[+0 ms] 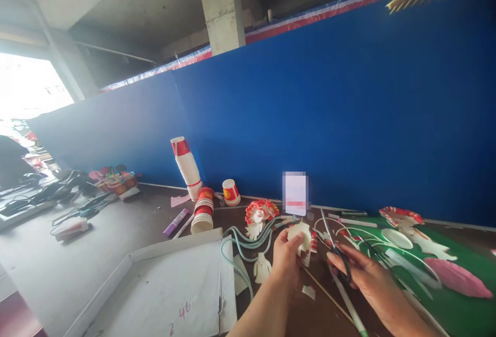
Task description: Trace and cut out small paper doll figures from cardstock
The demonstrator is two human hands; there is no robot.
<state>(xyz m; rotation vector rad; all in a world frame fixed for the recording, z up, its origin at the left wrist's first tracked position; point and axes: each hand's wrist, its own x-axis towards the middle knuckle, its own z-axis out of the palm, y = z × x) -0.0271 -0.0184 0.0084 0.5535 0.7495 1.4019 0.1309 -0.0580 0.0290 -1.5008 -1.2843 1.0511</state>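
Observation:
Between the fingers and thumb of my left hand is a piece of cut white paper, curved like part of a paper cup. My right hand is closed around the dark handles of a pair of scissors, whose blades point up and away, just right of the paper. A small white scrap lies on the table below my hands. To the left of my left hand rests a cut white paper shape with a fringed edge. Beyond it sits a red and white cut cup with curled strips.
A shallow white box fills the near left. Behind it are stacked paper cups and one upturned cup. Pale blue cables loop beside the box. A pink oval piece lies on a green mat. A blue partition stands behind.

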